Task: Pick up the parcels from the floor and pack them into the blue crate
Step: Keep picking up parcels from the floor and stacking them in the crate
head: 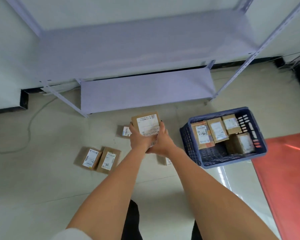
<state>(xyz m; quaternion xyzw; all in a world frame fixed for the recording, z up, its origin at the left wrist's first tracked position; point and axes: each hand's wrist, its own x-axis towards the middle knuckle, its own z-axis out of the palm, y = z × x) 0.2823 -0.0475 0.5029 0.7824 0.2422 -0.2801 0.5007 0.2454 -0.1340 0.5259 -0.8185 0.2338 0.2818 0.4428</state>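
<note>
Two parcels [98, 160] lie side by side on the floor [42, 170] at the left. In the middle, the left hand [139, 141] and right hand [161, 143] together grip a labelled parcel [146, 124] held above the floor. To the right, the blue crate [223, 160] holds several parcels [216, 131] packed along its far side, its near part bare.

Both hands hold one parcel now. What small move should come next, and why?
Probably carry the parcel, gripped by left hand and right hand, rightward over the blue crate, toward its bare near-left corner.
</note>
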